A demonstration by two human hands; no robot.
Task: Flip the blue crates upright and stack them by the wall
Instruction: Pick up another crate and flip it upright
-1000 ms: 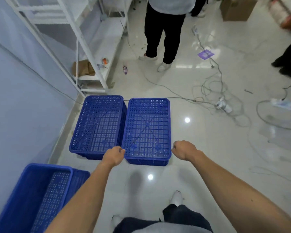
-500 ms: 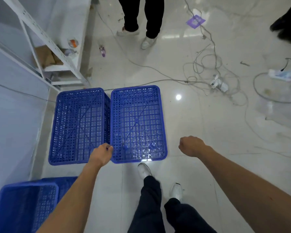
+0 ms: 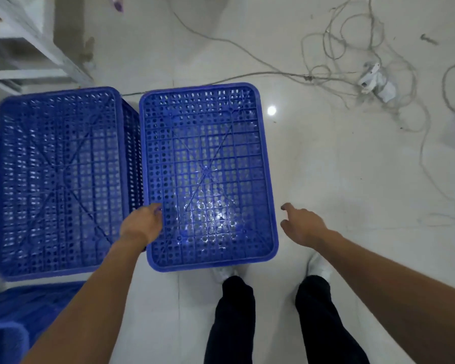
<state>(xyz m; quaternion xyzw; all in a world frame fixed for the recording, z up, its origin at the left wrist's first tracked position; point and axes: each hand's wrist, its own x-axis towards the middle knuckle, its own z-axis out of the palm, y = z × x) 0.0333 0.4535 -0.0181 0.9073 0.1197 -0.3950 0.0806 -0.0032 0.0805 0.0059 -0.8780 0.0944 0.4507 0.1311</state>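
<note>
Two blue perforated crates lie upside down side by side on the floor, the left crate [image 3: 58, 179] and the right crate [image 3: 208, 174]. My left hand [image 3: 142, 225] is over the near left edge of the right crate, at the gap between the two, fingers loosely curled and holding nothing. My right hand [image 3: 301, 224] hovers just off that crate's near right side, fingers apart and empty. An upright blue crate [image 3: 13, 319] shows at the bottom left corner, partly cut off.
A white metal shelf frame [image 3: 34, 46] stands at the top left by the wall. Loose cables [image 3: 352, 64] and a white plug block [image 3: 373, 80] sprawl over the glossy floor at the top right. My legs and white shoes [image 3: 318, 269] are below the crates.
The view has dropped closer over the crates. My right hand has opened from a fist and moved toward the right crate's side. My left hand has stayed at the near left corner.
</note>
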